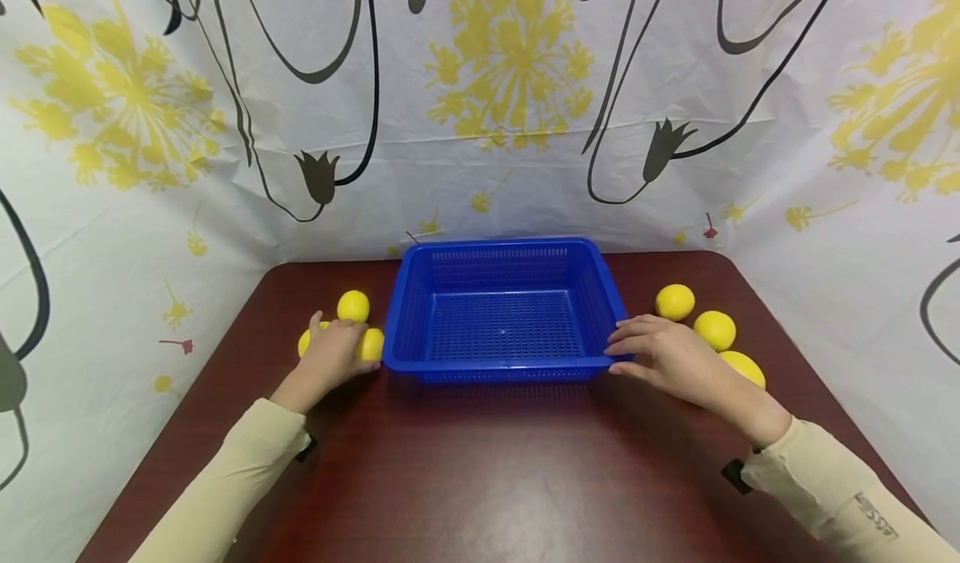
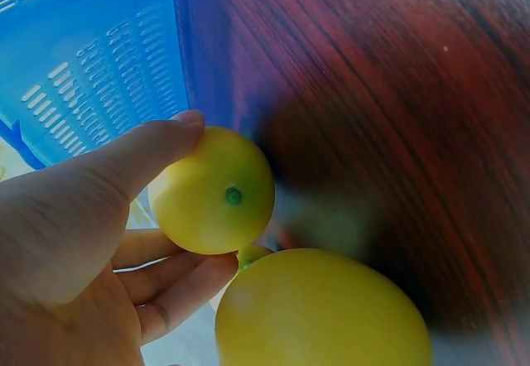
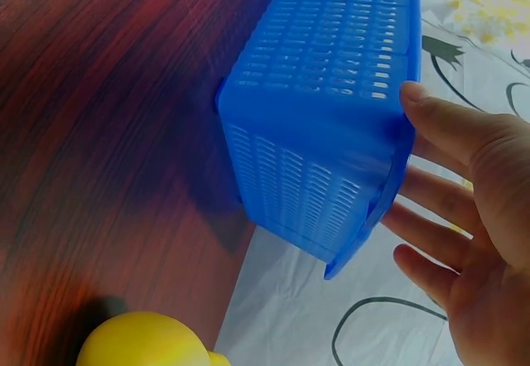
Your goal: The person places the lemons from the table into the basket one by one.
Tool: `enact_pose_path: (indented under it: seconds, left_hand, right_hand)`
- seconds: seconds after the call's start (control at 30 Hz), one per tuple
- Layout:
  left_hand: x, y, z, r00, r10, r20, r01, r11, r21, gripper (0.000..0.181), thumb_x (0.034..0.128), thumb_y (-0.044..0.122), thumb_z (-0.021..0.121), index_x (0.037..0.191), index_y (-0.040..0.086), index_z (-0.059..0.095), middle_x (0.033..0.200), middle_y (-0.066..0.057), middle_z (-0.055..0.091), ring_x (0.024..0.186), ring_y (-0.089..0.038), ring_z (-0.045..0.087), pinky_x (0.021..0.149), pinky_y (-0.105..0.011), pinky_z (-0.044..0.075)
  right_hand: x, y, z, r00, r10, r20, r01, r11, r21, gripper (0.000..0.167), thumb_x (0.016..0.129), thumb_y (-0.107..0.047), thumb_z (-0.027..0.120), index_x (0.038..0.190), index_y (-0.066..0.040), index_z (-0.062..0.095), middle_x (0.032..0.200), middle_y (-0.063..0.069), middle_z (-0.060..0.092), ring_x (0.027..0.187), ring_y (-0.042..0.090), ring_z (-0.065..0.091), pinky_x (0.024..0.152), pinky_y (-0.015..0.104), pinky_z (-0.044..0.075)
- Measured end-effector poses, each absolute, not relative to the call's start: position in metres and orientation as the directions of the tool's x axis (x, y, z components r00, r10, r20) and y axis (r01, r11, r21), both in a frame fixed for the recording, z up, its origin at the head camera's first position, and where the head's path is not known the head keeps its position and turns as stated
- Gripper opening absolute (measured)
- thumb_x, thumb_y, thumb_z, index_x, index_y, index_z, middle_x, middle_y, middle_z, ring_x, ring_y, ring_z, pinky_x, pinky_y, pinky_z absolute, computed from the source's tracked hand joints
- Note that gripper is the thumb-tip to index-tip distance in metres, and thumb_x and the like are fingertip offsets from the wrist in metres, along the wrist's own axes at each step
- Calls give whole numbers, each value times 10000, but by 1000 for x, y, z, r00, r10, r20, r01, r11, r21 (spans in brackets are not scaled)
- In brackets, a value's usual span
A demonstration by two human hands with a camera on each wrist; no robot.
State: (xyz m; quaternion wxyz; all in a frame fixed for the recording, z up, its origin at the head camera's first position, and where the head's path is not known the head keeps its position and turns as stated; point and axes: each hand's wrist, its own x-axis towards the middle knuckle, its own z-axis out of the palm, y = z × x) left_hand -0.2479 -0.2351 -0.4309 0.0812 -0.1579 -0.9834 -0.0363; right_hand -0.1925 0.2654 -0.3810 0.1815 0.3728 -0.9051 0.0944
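Observation:
A blue plastic basket (image 1: 502,365) with slotted sides stands near the back of the table. At its left, my left hand (image 1: 330,353) holds a lemon (image 2: 211,192) between thumb and fingers, right beside the basket wall. Two more lemons are close by: one (image 1: 353,306) behind the hand, another (image 1: 303,343) partly covered by it. At the basket's front right corner, my right hand (image 1: 667,355) grips the rim, its thumb (image 3: 414,93) on the outer corner and the other fingers over the edge. The basket holds nothing.
Several lemons are on the table; three of them (image 1: 675,302) form a row right of the basket, the nearest (image 1: 744,368) partly behind the right wrist. The dark red wooden table (image 1: 495,480) meets a flower-printed white cloth (image 1: 480,188) at the back and sides.

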Motion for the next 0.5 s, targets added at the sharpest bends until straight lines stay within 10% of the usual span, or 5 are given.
enact_pose_path:
  seconds: [0.5]
  left_hand:
    - [-247, -236, -428, -942, 282, 183, 294, 955, 40, 545, 737, 430, 821, 1034, 4, 656, 906, -163, 707, 871, -374, 660, 1019, -674, 340]
  right_hand:
    - [-191, 265, -383, -674, -614, 412, -692, 719, -61, 273, 733, -280, 867, 940, -127, 777, 985, 19, 761, 1067, 265, 706, 857, 437, 599]
